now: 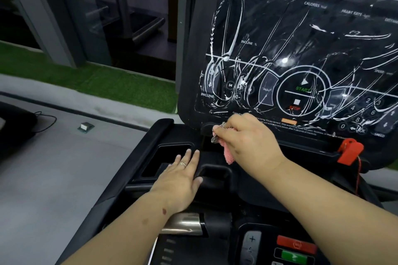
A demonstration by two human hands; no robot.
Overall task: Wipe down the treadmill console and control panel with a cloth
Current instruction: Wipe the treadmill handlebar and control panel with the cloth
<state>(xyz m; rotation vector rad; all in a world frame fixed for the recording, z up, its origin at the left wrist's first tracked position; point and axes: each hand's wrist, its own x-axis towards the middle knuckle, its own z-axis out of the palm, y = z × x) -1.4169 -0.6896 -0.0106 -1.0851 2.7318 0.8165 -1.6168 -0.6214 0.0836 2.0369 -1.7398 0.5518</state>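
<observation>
The black treadmill console point(269, 27) fills the upper right, its glossy panel streaked with white foamy smears. My right hand point(247, 142) grips a pink cloth point(228, 152) at the console's lower left edge, below the INCLINE label; a cloth end hangs down under the fist. My left hand point(183, 176) lies flat with straight fingers on the black tray point(155, 150) beside a recessed holder, a ring on one finger. A lower control panel point(295, 249) with red and green buttons sits at the bottom right.
A red safety clip point(350, 150) with a cord hangs at the console's lower right. A silver handlebar grip point(183, 223) lies under my left forearm. Grey floor, a green turf strip point(97, 79) and a glass wall lie to the left, with a cable and a small floor socket point(86, 127).
</observation>
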